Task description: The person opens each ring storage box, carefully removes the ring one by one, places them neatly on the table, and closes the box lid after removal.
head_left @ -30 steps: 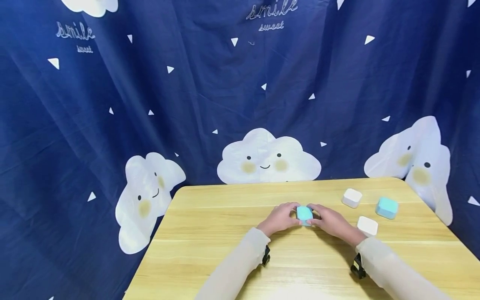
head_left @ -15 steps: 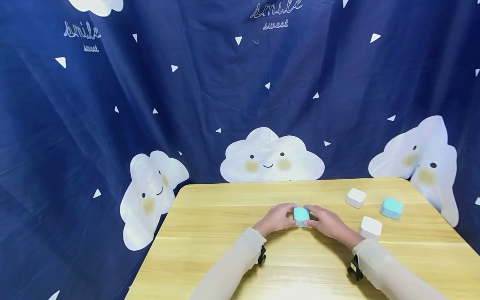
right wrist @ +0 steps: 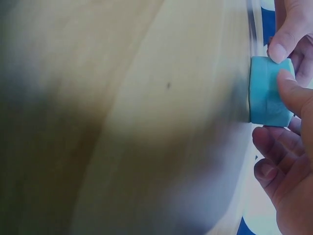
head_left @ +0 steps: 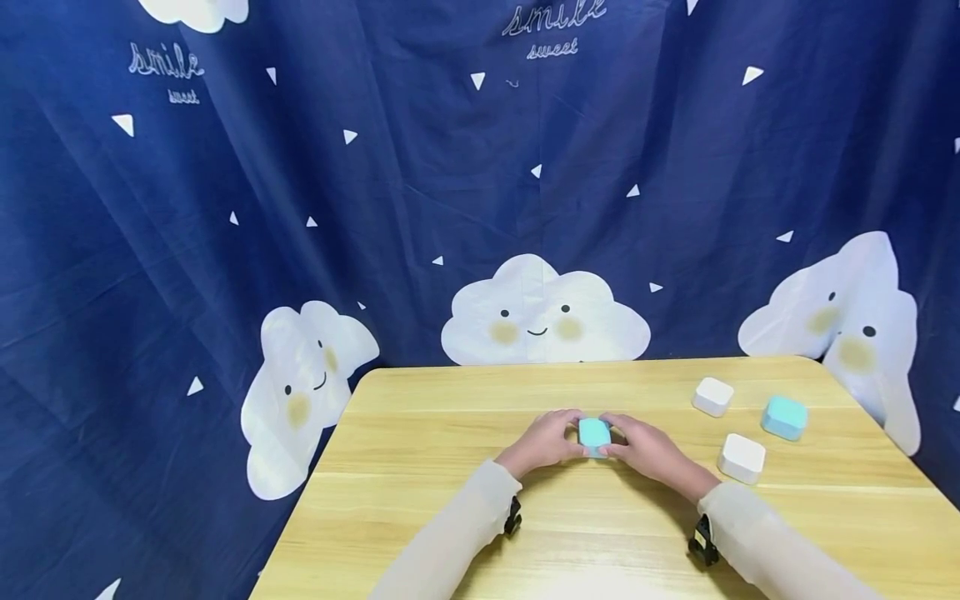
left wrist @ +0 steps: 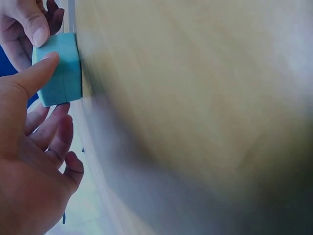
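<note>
A small teal rounded block (head_left: 595, 432) with a thin seam along its side sits between both hands at mid-table in the head view. My left hand (head_left: 545, 441) pinches it from the left, thumb on the near face and fingers at the back. From the right, my right hand (head_left: 649, 451) grips it the same way. The left wrist view has the block (left wrist: 67, 73) close against the tabletop, with the left thumb on its side. Both thumbs press the near side of the block (right wrist: 266, 95) in the right wrist view.
To the right on the wooden table (head_left: 420, 492) stand a white block (head_left: 712, 397) at the back, another teal block (head_left: 785, 417), and a nearer white block (head_left: 742, 458) beside the right forearm. A dark blue cloud-print curtain (head_left: 405, 208) hangs behind the table.
Both hands and the teal block between them have shifted a little left and slightly toward the person. The view has turned slightly left. The other blocks have not moved on the table.
</note>
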Demonstrator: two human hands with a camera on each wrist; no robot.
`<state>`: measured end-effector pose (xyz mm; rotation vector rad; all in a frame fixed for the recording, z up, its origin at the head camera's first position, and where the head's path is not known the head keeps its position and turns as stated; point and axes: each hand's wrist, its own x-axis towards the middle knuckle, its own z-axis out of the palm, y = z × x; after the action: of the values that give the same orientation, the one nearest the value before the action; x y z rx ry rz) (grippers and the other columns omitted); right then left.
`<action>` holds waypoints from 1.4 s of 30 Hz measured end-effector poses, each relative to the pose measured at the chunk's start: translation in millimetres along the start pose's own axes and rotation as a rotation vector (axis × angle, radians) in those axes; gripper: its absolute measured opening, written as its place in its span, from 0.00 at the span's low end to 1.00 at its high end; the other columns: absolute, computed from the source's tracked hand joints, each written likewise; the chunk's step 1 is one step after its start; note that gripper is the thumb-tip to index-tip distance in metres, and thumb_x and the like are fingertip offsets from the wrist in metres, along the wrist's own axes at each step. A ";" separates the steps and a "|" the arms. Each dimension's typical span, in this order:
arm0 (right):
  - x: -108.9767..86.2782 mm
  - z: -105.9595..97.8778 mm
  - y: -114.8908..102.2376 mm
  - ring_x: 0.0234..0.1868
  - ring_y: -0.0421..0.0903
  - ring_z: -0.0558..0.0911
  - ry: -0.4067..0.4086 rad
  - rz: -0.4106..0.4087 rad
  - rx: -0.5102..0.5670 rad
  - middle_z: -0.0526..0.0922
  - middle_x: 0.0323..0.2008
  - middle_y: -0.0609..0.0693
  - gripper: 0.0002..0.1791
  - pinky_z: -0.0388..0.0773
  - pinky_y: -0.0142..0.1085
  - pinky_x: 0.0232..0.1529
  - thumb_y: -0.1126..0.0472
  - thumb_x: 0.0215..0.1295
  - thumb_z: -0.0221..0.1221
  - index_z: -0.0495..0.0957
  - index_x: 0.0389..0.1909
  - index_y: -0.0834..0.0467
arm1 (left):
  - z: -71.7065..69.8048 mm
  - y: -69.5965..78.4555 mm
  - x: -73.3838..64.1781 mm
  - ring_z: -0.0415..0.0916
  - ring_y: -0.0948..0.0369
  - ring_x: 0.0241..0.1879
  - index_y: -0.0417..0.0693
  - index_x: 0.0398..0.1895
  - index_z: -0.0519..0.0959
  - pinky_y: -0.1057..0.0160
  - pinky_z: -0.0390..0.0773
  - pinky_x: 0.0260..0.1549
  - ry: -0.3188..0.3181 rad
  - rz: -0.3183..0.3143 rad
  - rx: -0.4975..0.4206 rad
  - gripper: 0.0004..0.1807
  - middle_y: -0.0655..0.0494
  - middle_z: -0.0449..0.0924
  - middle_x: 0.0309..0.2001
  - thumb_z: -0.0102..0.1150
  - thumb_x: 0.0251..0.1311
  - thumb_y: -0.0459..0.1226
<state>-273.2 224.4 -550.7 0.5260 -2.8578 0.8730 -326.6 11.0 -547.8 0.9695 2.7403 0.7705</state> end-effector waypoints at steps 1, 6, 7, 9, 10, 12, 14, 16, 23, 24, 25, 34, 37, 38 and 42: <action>-0.1 0.7 -0.6 0.55 0.56 0.77 -0.001 -0.005 0.001 0.78 0.56 0.56 0.31 0.74 0.54 0.51 0.48 0.59 0.64 0.72 0.61 0.57 | -0.4 -0.6 -1.2 0.70 0.65 0.55 0.65 0.60 0.72 0.57 0.67 0.58 -0.001 -0.006 0.000 0.31 0.71 0.76 0.52 0.65 0.52 0.57; 0.5 3.2 -3.8 0.58 0.56 0.76 -0.012 0.027 0.016 0.77 0.58 0.56 0.32 0.73 0.54 0.53 0.48 0.59 0.64 0.71 0.63 0.56 | -3.7 -1.1 -6.0 0.70 0.65 0.56 0.65 0.60 0.72 0.55 0.66 0.58 -0.002 -0.020 0.004 0.31 0.71 0.76 0.52 0.66 0.51 0.57; 0.6 3.6 -4.4 0.58 0.56 0.76 -0.013 0.034 0.022 0.77 0.58 0.56 0.32 0.73 0.54 0.53 0.49 0.59 0.64 0.71 0.63 0.56 | -4.4 -1.0 -6.7 0.70 0.64 0.56 0.66 0.59 0.72 0.55 0.66 0.58 -0.002 -0.017 0.005 0.30 0.71 0.76 0.52 0.66 0.51 0.57; 1.2 4.6 -5.7 0.58 0.56 0.76 -0.020 0.044 0.031 0.77 0.58 0.56 0.31 0.73 0.54 0.53 0.49 0.59 0.64 0.71 0.63 0.55 | -5.5 -1.4 -8.0 0.70 0.65 0.55 0.66 0.57 0.73 0.55 0.66 0.58 -0.003 -0.009 0.013 0.29 0.72 0.76 0.51 0.66 0.51 0.56; 1.3 5.3 -6.1 0.58 0.56 0.75 -0.024 0.044 0.034 0.76 0.58 0.56 0.31 0.73 0.54 0.53 0.49 0.59 0.64 0.71 0.63 0.55 | -6.0 -1.8 -8.7 0.71 0.65 0.55 0.66 0.56 0.74 0.55 0.66 0.58 -0.005 -0.004 0.021 0.28 0.72 0.76 0.51 0.67 0.50 0.56; 1.6 7.0 -7.2 0.58 0.55 0.75 -0.032 0.052 0.042 0.76 0.58 0.55 0.32 0.72 0.54 0.54 0.48 0.59 0.64 0.71 0.63 0.54 | -6.7 -3.0 -10.4 0.71 0.66 0.54 0.66 0.55 0.74 0.56 0.66 0.58 -0.009 0.002 0.027 0.27 0.72 0.76 0.51 0.67 0.50 0.55; 1.9 8.4 -8.7 0.59 0.55 0.75 -0.037 0.057 0.053 0.76 0.58 0.55 0.32 0.72 0.54 0.54 0.48 0.59 0.64 0.71 0.63 0.54 | -7.6 -4.6 -12.0 0.71 0.66 0.54 0.66 0.54 0.74 0.57 0.65 0.58 -0.009 0.006 0.033 0.26 0.72 0.76 0.51 0.67 0.50 0.55; 1.8 9.8 -10.0 0.59 0.55 0.75 -0.039 0.057 0.055 0.76 0.59 0.55 0.33 0.72 0.54 0.54 0.47 0.58 0.64 0.70 0.63 0.54 | -7.5 -6.3 -13.9 0.71 0.66 0.54 0.66 0.54 0.74 0.57 0.65 0.59 -0.008 0.008 0.039 0.27 0.72 0.76 0.51 0.67 0.50 0.55; 2.5 13.2 -16.5 0.57 0.55 0.76 -0.033 0.022 0.063 0.77 0.57 0.54 0.31 0.73 0.53 0.53 0.48 0.58 0.65 0.72 0.62 0.54 | -6.2 -13.3 -20.5 0.71 0.68 0.51 0.70 0.51 0.73 0.58 0.68 0.54 0.001 -0.009 0.003 0.23 0.75 0.76 0.47 0.67 0.51 0.55; 2.4 13.4 -17.4 0.57 0.54 0.76 -0.030 0.021 0.066 0.77 0.57 0.54 0.31 0.73 0.53 0.53 0.48 0.57 0.65 0.72 0.61 0.54 | -6.3 -13.8 -21.5 0.71 0.68 0.51 0.70 0.51 0.73 0.58 0.68 0.54 0.001 -0.010 -0.003 0.23 0.75 0.76 0.47 0.66 0.51 0.55; 2.2 13.8 -18.3 0.57 0.54 0.76 -0.027 0.021 0.069 0.78 0.57 0.54 0.31 0.73 0.53 0.53 0.48 0.57 0.65 0.72 0.61 0.53 | -6.7 -14.1 -22.7 0.71 0.68 0.50 0.70 0.51 0.73 0.58 0.68 0.53 0.001 -0.009 -0.007 0.23 0.75 0.75 0.47 0.66 0.51 0.55; -0.6 16.1 -22.5 0.57 0.53 0.76 -0.035 0.020 0.064 0.77 0.57 0.52 0.31 0.74 0.52 0.52 0.47 0.57 0.65 0.72 0.61 0.50 | -9.4 -11.3 -31.2 0.71 0.67 0.52 0.67 0.54 0.74 0.57 0.68 0.55 -0.003 -0.016 -0.016 0.25 0.73 0.75 0.48 0.67 0.51 0.54; -0.9 16.5 -23.2 0.57 0.53 0.76 -0.037 0.020 0.063 0.77 0.57 0.51 0.31 0.74 0.52 0.51 0.47 0.57 0.65 0.72 0.61 0.50 | -8.3 -12.0 -32.5 0.71 0.68 0.52 0.68 0.54 0.73 0.56 0.67 0.55 -0.006 -0.021 -0.010 0.25 0.74 0.75 0.48 0.67 0.52 0.54; -0.9 16.7 -23.3 0.57 0.52 0.76 -0.039 0.019 0.062 0.77 0.57 0.51 0.31 0.74 0.52 0.51 0.47 0.57 0.65 0.72 0.61 0.50 | -7.9 -12.2 -32.7 0.71 0.68 0.52 0.68 0.54 0.73 0.56 0.67 0.56 -0.005 -0.020 -0.009 0.25 0.74 0.75 0.48 0.67 0.52 0.54; -0.8 17.7 -23.9 0.57 0.52 0.76 -0.040 0.021 0.059 0.77 0.57 0.51 0.31 0.74 0.52 0.51 0.46 0.57 0.65 0.72 0.61 0.50 | -7.7 -12.6 -33.6 0.71 0.68 0.52 0.67 0.55 0.73 0.58 0.68 0.55 -0.003 -0.022 -0.004 0.26 0.73 0.75 0.49 0.66 0.52 0.54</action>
<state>-264.0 196.2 -553.0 0.5271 -2.8864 0.9634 -309.4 -21.4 -549.0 0.9375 2.7407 0.7695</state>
